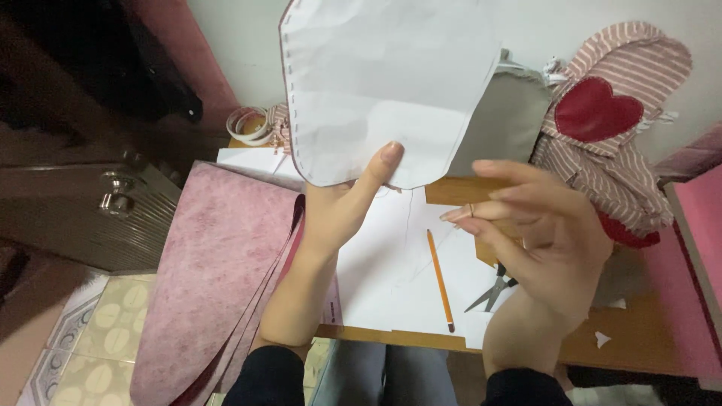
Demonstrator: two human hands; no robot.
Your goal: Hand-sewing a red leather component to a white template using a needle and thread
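Observation:
My left hand (342,207) holds up a white paper pattern piece (380,83) by its lower edge, thumb pressed on the front. The sheet has a rounded bottom and a row of dashes along its left edge. My right hand (538,233) hovers just right of the paper with fingers spread and curled, holding nothing; it is near a grey fabric piece (508,120) behind the sheet. Below my hands lie a white paper sheet (391,271), an orange pencil (440,278) and scissors (492,289) on the wooden table (647,342).
Pink felt-like fabric (210,278) drapes off the table's left side. Tape rolls (252,124) sit at the back left. A striped pink-and-white fabric item with a red heart (598,109) rests at the back right. A door with a knob (113,192) stands at left.

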